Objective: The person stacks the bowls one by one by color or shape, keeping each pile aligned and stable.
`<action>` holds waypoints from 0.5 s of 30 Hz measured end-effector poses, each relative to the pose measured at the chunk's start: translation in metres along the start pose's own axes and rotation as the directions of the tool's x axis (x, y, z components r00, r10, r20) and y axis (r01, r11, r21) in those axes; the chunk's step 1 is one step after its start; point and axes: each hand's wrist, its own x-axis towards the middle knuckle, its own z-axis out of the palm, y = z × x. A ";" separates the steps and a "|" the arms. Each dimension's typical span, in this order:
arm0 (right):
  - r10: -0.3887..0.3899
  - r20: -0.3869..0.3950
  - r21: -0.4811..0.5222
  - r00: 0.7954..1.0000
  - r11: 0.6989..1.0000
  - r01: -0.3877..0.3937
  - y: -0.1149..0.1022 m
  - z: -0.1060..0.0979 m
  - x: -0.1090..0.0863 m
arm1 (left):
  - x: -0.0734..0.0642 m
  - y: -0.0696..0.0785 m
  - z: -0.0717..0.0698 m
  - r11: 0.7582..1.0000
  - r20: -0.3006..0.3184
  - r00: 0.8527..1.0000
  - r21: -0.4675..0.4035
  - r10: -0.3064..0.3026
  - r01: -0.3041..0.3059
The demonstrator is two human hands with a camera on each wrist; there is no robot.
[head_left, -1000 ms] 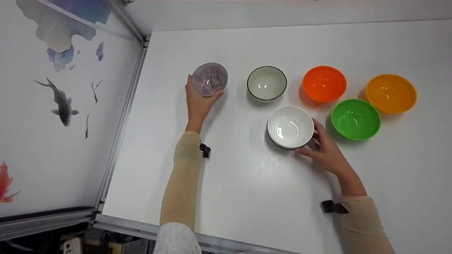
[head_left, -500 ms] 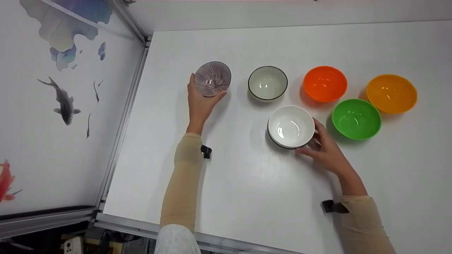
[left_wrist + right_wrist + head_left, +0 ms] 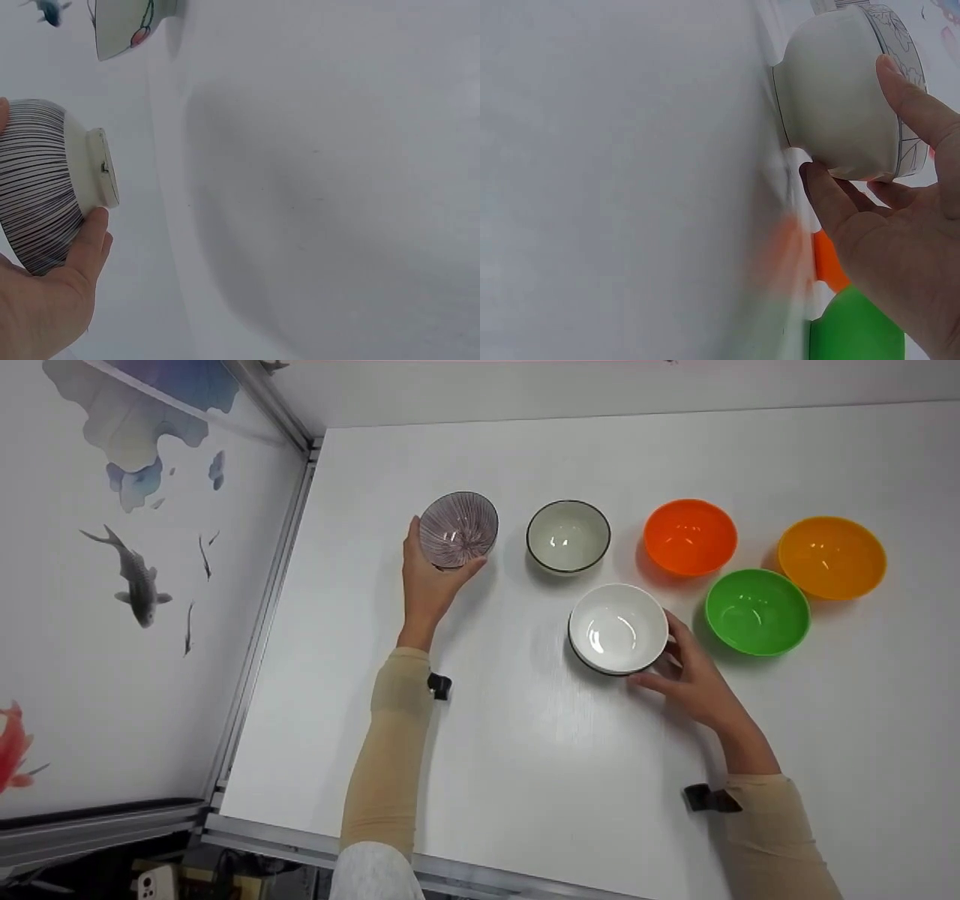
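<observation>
In the head view my left hand point(image 3: 429, 592) grips a bowl with fine purple-grey stripes point(image 3: 459, 529), thumb at its near right side and fingers round the left. The left wrist view shows dark lines round this striped bowl point(image 3: 37, 172) and a pale foot raised off the table, with a shadow below. My right hand point(image 3: 694, 682) holds a white bowl point(image 3: 619, 630) by its right side, thumb and fingers spread round the wall. A patterned band circles that white bowl point(image 3: 832, 97) below its rim in the right wrist view, its foot close to the tabletop.
A pale grey-green bowl with a dark rim point(image 3: 568, 538) stands between the striped and orange bowls. The orange bowl point(image 3: 690, 538), green bowl point(image 3: 757, 613) and yellow bowl point(image 3: 831, 559) sit to the right. A printed panel point(image 3: 150, 675) borders the white table point(image 3: 510, 780) on the left.
My left hand has moved slightly to the right with the striped bowl, closer to the grey-green bowl. The right hand and the white bowl have stayed in place.
</observation>
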 end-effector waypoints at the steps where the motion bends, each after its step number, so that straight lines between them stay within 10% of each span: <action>1: 0.001 0.000 -0.007 1.000 1.000 -0.001 0.000 0.000 0.000 | -0.001 0.001 0.000 1.000 0.001 1.000 -0.003 0.001 -0.001; 15: 0.006 -0.007 -0.068 1.000 0.998 -0.007 0.000 0.001 -0.001 | -0.010 0.010 -0.002 0.999 0.022 0.999 -0.021 0.032 -0.032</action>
